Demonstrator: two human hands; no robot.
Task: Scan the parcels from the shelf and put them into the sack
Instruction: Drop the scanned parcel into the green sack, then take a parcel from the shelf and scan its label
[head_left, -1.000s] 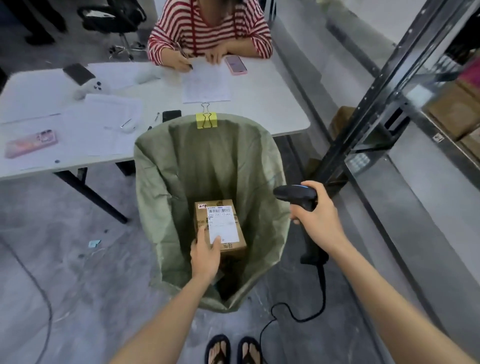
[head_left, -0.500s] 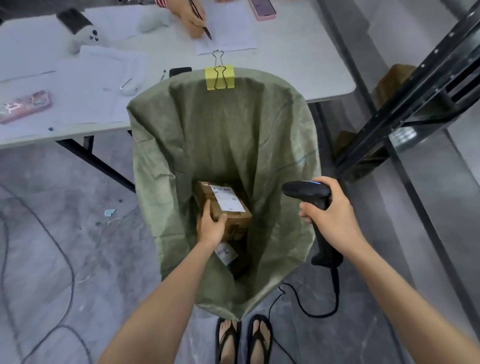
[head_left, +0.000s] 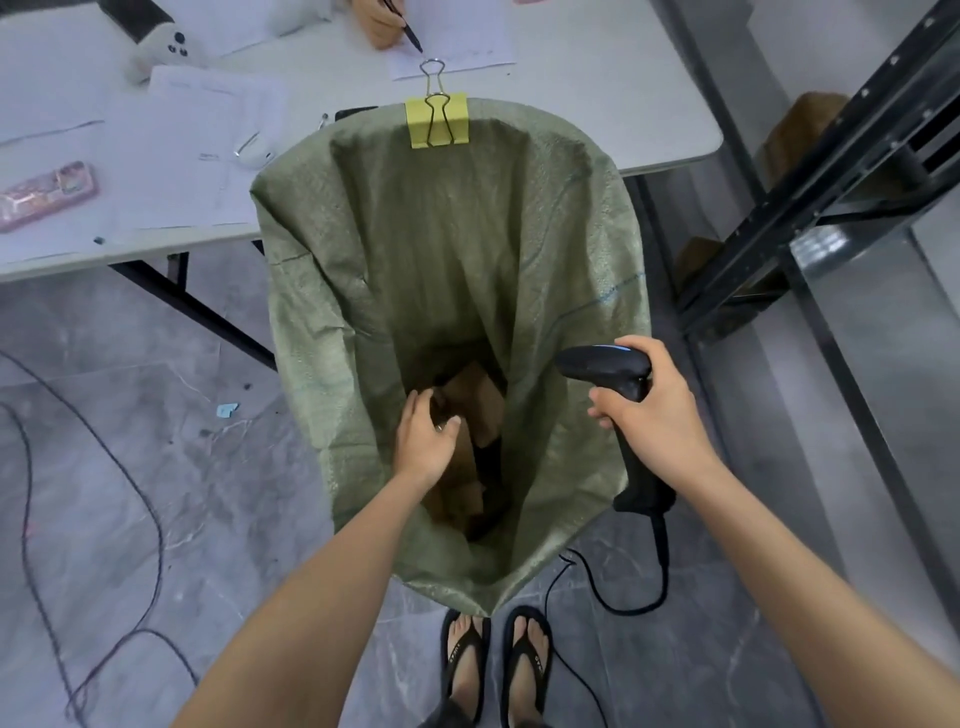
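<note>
Plain brown cardboard parcels (head_left: 475, 405) lie tumbled deep in the green woven sack (head_left: 395, 249). The left hand (head_left: 423, 441) hangs above them, fingers (head_left: 415, 404) loosely curled, holding nothing; the right hand (head_left: 654, 415) grips the black scanner (head_left: 605, 366).

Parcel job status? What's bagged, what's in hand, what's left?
Done: brown parcels lie deep in the sack. In hand: the left hand reaches into the sack over them, grip unclear, and the right hand grips the scanner. Left: the shelf is mostly out of frame, so the remaining count is unknown.
</note>
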